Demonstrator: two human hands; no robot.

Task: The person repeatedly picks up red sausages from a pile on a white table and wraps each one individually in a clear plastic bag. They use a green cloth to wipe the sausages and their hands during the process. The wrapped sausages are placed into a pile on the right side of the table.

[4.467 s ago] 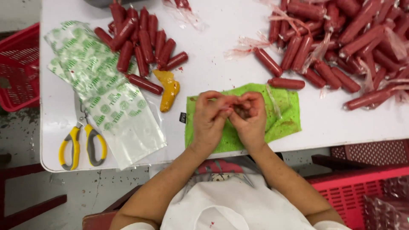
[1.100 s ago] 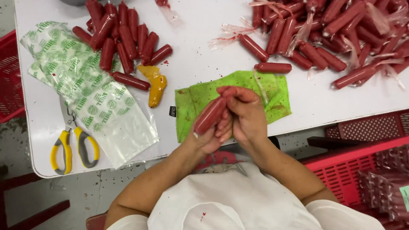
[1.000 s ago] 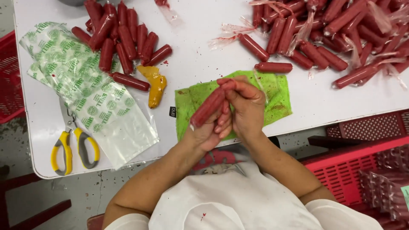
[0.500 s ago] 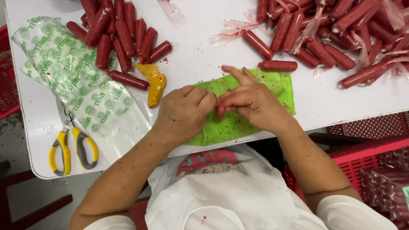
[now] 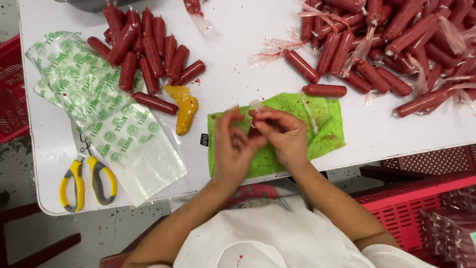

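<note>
My two hands meet over a green cloth (image 5: pixel 325 121) at the front edge of the white table (image 5: pixel 238 64). My right hand (image 5: pixel 283 135) is closed around a red sausage (image 5: pixel 254 114); only its tip shows between the fingers. My left hand (image 5: pixel 232 149) pinches the clear plastic wrap (image 5: pixel 255 103) at that tip. One loose sausage (image 5: pixel 325 90) lies at the cloth's far edge.
A pile of red sausages (image 5: pixel 144 49) lies at the far left, and a larger pile (image 5: pixel 401 44) with torn clear wrappers at the far right. Printed plastic bags (image 5: pixel 99 109), yellow-handled scissors (image 5: pixel 87 178) and a yellow piece (image 5: pixel 186 106) lie left. Red crates (image 5: pixel 421 208) stand below the table.
The sausage was held up in both hands, then brought down onto the cloth. Now my hands have shifted right and my left fingers have come up to the wrap at its tip.
</note>
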